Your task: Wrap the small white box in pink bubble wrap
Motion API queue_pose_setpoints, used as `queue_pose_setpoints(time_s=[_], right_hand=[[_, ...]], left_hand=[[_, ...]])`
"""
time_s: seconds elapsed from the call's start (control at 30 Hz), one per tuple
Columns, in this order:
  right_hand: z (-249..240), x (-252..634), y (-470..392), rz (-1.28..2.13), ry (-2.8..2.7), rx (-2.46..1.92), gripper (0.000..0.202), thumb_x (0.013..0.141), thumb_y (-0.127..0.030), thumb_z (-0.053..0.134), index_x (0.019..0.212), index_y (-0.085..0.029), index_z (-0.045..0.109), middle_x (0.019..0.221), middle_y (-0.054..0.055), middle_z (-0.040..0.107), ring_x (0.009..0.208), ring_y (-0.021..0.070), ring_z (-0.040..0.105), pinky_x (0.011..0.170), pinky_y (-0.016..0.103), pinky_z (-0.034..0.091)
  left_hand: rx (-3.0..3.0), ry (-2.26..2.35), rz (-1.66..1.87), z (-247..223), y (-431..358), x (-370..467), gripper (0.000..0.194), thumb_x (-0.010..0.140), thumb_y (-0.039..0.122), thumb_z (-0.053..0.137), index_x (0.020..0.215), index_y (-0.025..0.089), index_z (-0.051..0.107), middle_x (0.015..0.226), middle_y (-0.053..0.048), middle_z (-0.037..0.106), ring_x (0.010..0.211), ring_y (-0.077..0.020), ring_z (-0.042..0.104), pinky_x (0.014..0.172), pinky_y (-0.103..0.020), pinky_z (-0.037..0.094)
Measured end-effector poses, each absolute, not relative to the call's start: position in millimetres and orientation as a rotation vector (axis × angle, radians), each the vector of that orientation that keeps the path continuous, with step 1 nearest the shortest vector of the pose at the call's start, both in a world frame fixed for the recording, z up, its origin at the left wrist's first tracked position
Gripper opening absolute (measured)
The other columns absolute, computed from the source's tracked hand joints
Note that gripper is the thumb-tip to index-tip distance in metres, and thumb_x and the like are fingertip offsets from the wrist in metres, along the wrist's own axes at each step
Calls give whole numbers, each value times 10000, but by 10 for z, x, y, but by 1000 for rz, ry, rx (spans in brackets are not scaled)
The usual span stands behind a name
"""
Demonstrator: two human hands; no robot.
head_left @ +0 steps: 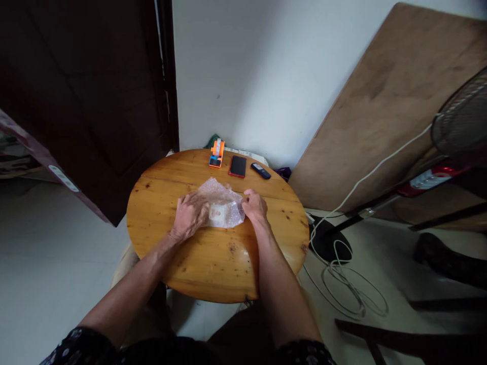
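Note:
A sheet of clear bubble wrap [213, 189] lies on the round wooden table [228, 274], partly folded around a small pale item [218, 213] whose kind I cannot make out. My left hand [190, 214] is at the wrap's left side, its slightly blurred fingers curled onto the plastic beside the item. At the right edge, my right hand [254, 205] pinches the wrap between thumb and fingers.
Along the table's far side are an orange tape dispenser [216, 152], a phone with a red edge [238, 166] and a dark handset [261, 170]. A standing fan [462, 116] and its coiled white cable [353, 294] are to the right. A dark door [95, 91] stands left.

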State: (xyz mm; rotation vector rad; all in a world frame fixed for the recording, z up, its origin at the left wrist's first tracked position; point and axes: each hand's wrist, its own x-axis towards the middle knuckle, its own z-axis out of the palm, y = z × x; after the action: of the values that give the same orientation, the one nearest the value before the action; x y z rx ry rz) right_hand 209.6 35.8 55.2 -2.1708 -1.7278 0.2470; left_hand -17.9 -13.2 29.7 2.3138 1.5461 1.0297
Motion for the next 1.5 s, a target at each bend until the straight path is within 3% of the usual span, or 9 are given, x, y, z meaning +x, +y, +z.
queue_pose_setpoints(time_s=[0.13, 0.5, 0.7, 0.9, 1.07, 1.17, 1.37, 1.43, 1.5], right_hand=[[518, 2128, 364, 268, -1741, -2203, 382, 830, -180, 550, 1191, -225, 665, 1029, 96, 761, 1003, 255, 699, 801, 312, 498], [546, 2088, 354, 262, -1615, -1736, 236, 842, -245, 528, 1004, -223, 698, 1035, 37, 731, 897, 178, 656, 861, 294, 485], [505, 2067, 372, 835, -1675, -1445, 281, 857, -323, 492, 980, -197, 711, 856, 6, 724, 636, 131, 612, 593, 227, 490], [447, 2104, 384, 818, -1824, -1615, 234, 870, -249, 494, 896, -195, 720, 564, -49, 589, 504, 115, 546, 521, 198, 436], [435, 2114, 398, 901, -1778, -1604, 236, 879, -237, 469, 832, -192, 695, 649, -21, 652, 526, 116, 584, 519, 201, 445], [445, 2115, 386, 916, -1764, -1618, 223, 888, -238, 467, 800, -183, 664, 694, -11, 660, 530, 105, 588, 490, 184, 416], [529, 2116, 337, 721, -2044, -1548, 189, 848, -151, 515, 812, -177, 699, 787, 0, 709, 770, 150, 651, 741, 241, 488], [600, 2120, 299, 743, -2062, -1480, 192, 838, -139, 543, 917, -171, 715, 929, 31, 737, 880, 162, 658, 846, 278, 490], [672, 2119, 250, 867, -2056, -1359, 250, 835, -189, 598, 1063, -169, 698, 1061, 61, 727, 969, 167, 654, 905, 302, 487]], left_hand=[[2167, 1748, 909, 254, -78, -210, 381, 970, 355, 393, 1006, 204, 742, 1083, -129, 751, 1085, -293, 618, 991, -451, 400], [1918, 1572, 1070, 270, 16, -335, 309, 809, 328, 602, 1055, 208, 746, 1156, -122, 734, 1143, -303, 634, 991, -448, 484], [1989, 1355, 807, 421, 19, -270, 580, 703, 295, 644, 1280, 236, 653, 1120, -89, 718, 994, -269, 672, 807, -346, 548], [2283, 1426, 767, 610, 4, -266, 253, 687, 199, 599, 893, 197, 746, 815, -57, 682, 823, -232, 623, 883, -392, 493], [2613, 1100, 676, 850, -629, -258, 131, 786, 193, 577, 792, 221, 705, 1059, -105, 685, 1066, -286, 575, 979, -457, 430], [2541, 715, 337, 933, -1039, -318, 144, 812, 193, 568, 743, 249, 682, 864, -61, 684, 844, -215, 615, 851, -372, 486], [2110, 1177, 774, 879, -838, -383, 216, 881, 277, 530, 966, 225, 722, 897, -46, 724, 753, -173, 646, 690, -300, 520], [2055, 1335, 972, 732, -606, -320, 320, 822, 271, 594, 1121, 200, 682, 1066, -85, 718, 911, -216, 667, 814, -353, 544], [2020, 1414, 986, 527, -430, -242, 700, 707, 309, 737, 1362, 164, 536, 1279, -152, 643, 1159, -306, 612, 993, -458, 499]])
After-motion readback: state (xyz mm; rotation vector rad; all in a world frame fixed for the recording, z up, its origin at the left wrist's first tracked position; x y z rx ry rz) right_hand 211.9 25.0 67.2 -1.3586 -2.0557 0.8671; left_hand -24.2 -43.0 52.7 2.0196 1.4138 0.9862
